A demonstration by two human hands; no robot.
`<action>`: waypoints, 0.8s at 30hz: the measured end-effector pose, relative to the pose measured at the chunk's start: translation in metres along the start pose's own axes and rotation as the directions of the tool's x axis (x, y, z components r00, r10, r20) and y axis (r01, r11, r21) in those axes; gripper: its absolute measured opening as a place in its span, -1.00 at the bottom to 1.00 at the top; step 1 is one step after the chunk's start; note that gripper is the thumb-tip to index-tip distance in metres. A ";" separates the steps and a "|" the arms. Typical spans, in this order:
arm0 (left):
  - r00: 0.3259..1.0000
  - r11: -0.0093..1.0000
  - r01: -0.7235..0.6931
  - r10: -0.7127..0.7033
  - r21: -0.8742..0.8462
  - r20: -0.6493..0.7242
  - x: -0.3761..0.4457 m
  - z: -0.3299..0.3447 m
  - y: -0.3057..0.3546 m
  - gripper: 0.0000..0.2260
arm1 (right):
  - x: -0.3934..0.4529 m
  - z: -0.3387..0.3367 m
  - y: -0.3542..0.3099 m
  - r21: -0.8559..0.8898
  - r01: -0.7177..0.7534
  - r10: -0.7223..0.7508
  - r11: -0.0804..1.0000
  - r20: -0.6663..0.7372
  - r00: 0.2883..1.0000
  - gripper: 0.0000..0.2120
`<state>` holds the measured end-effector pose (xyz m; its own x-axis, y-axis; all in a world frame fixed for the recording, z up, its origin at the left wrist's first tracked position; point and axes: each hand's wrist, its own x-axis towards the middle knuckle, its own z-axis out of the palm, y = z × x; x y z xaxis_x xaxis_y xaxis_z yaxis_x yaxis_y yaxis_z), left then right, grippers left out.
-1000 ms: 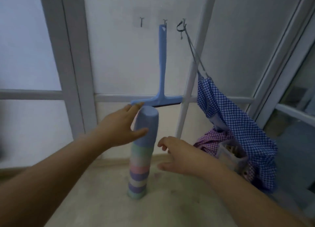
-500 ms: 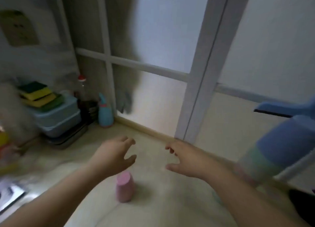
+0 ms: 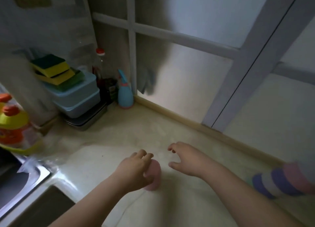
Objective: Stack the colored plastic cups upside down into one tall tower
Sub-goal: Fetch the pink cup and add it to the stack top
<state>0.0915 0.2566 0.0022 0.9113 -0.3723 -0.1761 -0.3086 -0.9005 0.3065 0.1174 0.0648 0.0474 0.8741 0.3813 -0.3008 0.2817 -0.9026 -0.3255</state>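
while the left hand [image 3: 136, 168] fingers curl around the pink cup [image 3: 154, 175], the right hand [image 3: 189, 158] fingers spread beside it.

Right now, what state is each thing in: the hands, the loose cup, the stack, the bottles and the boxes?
left hand: fingers wrapped on the pink plastic cup, grip closing
pink plastic cup: upside down on the counter
right hand: open, empty, beside the cup
striped stack of plastic cups: at right edge, top cut off
blue spray bottle: upright in the corner
light blue lidded boxes: closed, stacked, sponges on top
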 end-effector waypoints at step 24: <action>0.778 0.791 -0.608 0.577 -0.067 -0.251 0.048 -0.200 0.250 -0.43 | -0.243 -0.153 0.064 0.074 -0.350 0.346 0.934 -0.433 0.833 -0.53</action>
<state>0.1130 0.0590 0.2577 0.5990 -0.7524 0.2742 -0.7801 -0.4709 0.4119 -0.0165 -0.1162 0.2366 0.9964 -0.0810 0.0248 -0.0715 -0.9616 -0.2648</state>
